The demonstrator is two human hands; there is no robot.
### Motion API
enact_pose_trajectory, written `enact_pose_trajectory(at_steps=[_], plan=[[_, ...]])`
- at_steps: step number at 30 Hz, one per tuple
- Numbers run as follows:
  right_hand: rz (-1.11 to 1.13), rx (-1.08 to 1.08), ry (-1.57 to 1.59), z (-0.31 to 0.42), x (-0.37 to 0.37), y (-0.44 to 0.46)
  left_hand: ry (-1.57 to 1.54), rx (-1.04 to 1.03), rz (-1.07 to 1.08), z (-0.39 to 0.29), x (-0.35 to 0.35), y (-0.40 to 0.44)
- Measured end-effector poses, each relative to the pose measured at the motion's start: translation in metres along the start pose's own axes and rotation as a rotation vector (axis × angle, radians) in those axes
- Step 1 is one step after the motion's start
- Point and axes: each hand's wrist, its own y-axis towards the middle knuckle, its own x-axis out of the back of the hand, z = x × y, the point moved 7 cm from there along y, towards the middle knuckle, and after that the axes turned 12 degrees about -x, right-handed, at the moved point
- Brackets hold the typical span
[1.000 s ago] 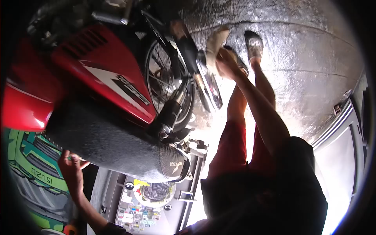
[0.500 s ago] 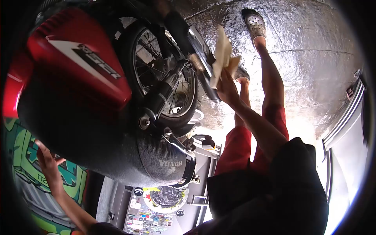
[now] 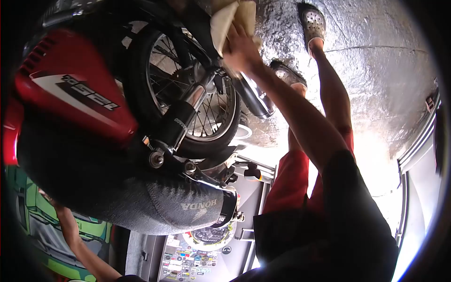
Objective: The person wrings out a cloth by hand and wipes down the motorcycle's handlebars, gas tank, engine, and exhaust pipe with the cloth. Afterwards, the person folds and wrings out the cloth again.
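Observation:
A red and black motorcycle (image 3: 77, 89) fills the left half of the view, appearing upside down. My right hand (image 3: 242, 52) is closed on a beige cloth (image 3: 224, 26) at the exhaust pipe (image 3: 253, 96), near the rear wheel (image 3: 206, 127). Its fingers partly press into the cloth's folds, and whether the cloth touches the pipe is hard to make out. At the lower left, my left hand (image 3: 54, 203) is beside the far edge of the black seat (image 3: 155, 202). The fingers look stretched out and are partly hidden by the seat; nothing shows in them.
My legs in red shorts (image 3: 287, 183) and my perforated clogs (image 3: 314, 24) are on the wet, shiny floor (image 3: 380, 70). A green graphic panel (image 3: 42, 254) stands behind the seat. Stickers (image 3: 188, 261) cover a grey surface at the bottom. A shock absorber (image 3: 178, 120) sits by the wheel.
My right hand has carried the cloth up and left in the view, along the exhaust pipe. My left hand is now lower and more hidden by the seat. The view has shifted slightly.

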Motion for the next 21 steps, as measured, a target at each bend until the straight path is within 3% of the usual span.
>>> enact_pose_trajectory(at_steps=[1, 5, 7, 9, 11, 12, 13, 14, 16, 19, 21], plan=[[-0.089, 0.100, 0.004, 0.006, 0.012, -0.014, -0.007, 0.001, -0.003, -0.001, 0.003, 0.000], [0.122, 0.014, -0.120, -0.041, 0.031, -0.108, -0.052, -0.013, -0.006, -0.005, 0.001, -0.001], [0.257, 0.096, -0.129, -0.048, 0.038, -0.130, -0.070, -0.024, -0.009, -0.008, 0.000, 0.000], [0.082, 0.156, -0.081, -0.043, 0.030, -0.112, -0.080, -0.033, -0.013, -0.011, -0.005, 0.001], [0.097, 0.199, 0.067, -0.027, 0.015, -0.066, -0.066, -0.044, 0.001, -0.011, -0.007, 0.002], [0.033, 0.294, -0.009, -0.004, 0.015, -0.039, -0.058, -0.050, 0.004, -0.011, -0.006, 0.003], [0.092, 0.229, -0.058, -0.004, -0.001, -0.012, -0.047, -0.054, 0.006, -0.010, -0.006, 0.003], [-0.041, 0.268, 0.037, 0.000, -0.009, 0.016, -0.037, -0.056, 0.007, -0.009, -0.005, 0.003], [0.170, -0.068, 0.030, 0.000, -0.019, 0.056, -0.023, -0.065, 0.012, -0.008, -0.004, 0.004], [0.007, 0.043, 0.092, -0.002, 0.007, 0.018, -0.016, -0.068, 0.016, -0.008, -0.003, 0.008], [0.142, -0.080, 0.195, -0.015, 0.023, -0.028, -0.021, -0.065, 0.017, -0.011, -0.002, 0.008]])
